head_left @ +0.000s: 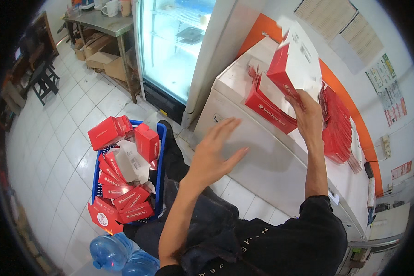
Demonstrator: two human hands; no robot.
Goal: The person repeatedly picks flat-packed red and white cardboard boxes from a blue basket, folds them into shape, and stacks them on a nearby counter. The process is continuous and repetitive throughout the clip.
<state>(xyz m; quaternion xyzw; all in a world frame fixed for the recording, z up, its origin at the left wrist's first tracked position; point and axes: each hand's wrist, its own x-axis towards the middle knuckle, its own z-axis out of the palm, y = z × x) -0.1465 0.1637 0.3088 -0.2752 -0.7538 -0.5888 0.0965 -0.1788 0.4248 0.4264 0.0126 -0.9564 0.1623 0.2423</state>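
Right hand (307,114) pinches bottom edge of red-and-white box (297,60), held tilted above counter (260,154); left hand (210,158), fingers and thumb spread apart, hovers just in front of counter; on counter, second red box (272,112) and bundle of flat red cartons (338,126); blue basket (162,147) heaped with red cartons (133,198), left of counter; lit glass-door fridge (175,50) beside counter's far end.

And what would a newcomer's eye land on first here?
Probably the blue basket left of centre, heaped with red boxes. Next, the red-and-white carton in the right hand, at upper right. The brightly lit fridge also stands out, at top centre.
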